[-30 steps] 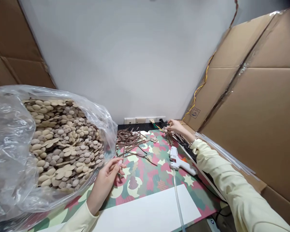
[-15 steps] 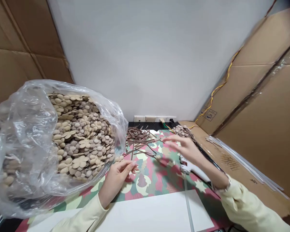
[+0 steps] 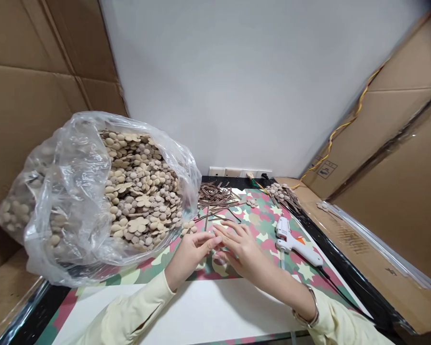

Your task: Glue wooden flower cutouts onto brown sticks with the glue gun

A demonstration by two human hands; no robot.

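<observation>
Nearest flower (image 3: 188,227): just beyond the left hand (image 3: 189,254), by the right edge of the plastic bag (image 3: 81,158).
Brown strips (image 3: 215,194): a loose pile on the far side of the patterned cloth (image 3: 158,261), beyond both hands; one strip points down toward the fingertips, but I cannot tell whether it reaches them.
Flower count: one beside the left hand, one lone flower (image 3: 252,202) right of the strips, a cluster (image 3: 280,192) farther right; those in the bag overlap too much to count.
Other counts: one bag, one glue gun (image 3: 296,247) to the right, one white sheet (image 3: 197,306) on the near side.
Left hand: reaches in from near left, thumb and forefinger pinched together; anything between them is hidden.
Right hand (image 3: 247,247): palm down, fingers loosely extended and slightly apart, tips meeting the left hand's; cannot tell what, if anything, it holds.
</observation>
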